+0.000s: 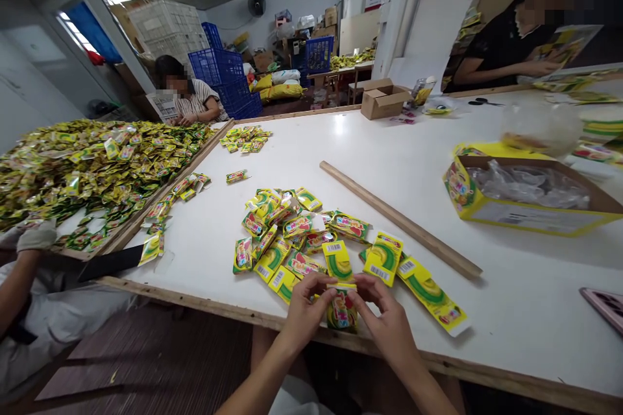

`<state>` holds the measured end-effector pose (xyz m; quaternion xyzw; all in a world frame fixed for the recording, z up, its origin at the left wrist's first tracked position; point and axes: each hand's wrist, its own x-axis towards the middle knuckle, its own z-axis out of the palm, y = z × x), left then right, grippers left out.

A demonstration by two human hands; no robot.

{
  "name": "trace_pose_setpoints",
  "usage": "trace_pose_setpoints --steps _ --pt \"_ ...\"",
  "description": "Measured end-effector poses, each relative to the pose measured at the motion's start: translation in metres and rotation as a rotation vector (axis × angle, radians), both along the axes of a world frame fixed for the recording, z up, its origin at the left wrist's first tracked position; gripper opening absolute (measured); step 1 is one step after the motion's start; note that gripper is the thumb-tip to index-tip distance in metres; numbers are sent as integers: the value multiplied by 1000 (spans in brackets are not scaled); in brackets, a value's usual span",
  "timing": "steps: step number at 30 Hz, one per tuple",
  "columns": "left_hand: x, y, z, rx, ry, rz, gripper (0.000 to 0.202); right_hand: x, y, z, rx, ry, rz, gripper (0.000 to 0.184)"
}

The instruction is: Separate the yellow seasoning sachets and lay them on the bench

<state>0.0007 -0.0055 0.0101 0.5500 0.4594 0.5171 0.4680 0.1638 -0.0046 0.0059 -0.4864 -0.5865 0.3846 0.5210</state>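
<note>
My left hand [309, 303] and my right hand [384, 316] meet at the table's front edge. Between their thumbs and fingers they pinch a small printed carton [342, 311], green and red with bright lettering. Directly beyond it lies a yellow carton face [337, 260] with a barcode; I cannot tell whether the two are joined. A loose heap of similar small cartons [296, 227] spreads behind my left hand. Just past my right hand are another yellow carton [383, 258] and a longer yellow-green piece [433, 295] with a white end flap.
A wooden strip [399, 217] crosses the white table. On the right stand a yellow box [530, 217] of clear plastic bags and a phone [606, 308]. Many cartons [97, 168] are piled left, near a co-worker's gloved hand [36, 237]. Two more people sit farther off.
</note>
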Motion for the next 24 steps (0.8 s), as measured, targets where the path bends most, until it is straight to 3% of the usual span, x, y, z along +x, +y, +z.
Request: trace_pose_setpoints --steps 3,13,24 --pt "4 -1 -1 -27 -59 24 24 -2 -3 -5 -46 5 -84 37" --pt "12 -1 2 -6 -119 92 21 -1 6 -1 -194 -59 -138 47" --pt "12 -7 -3 56 -49 144 17 -1 5 0 -71 -156 -141 43"
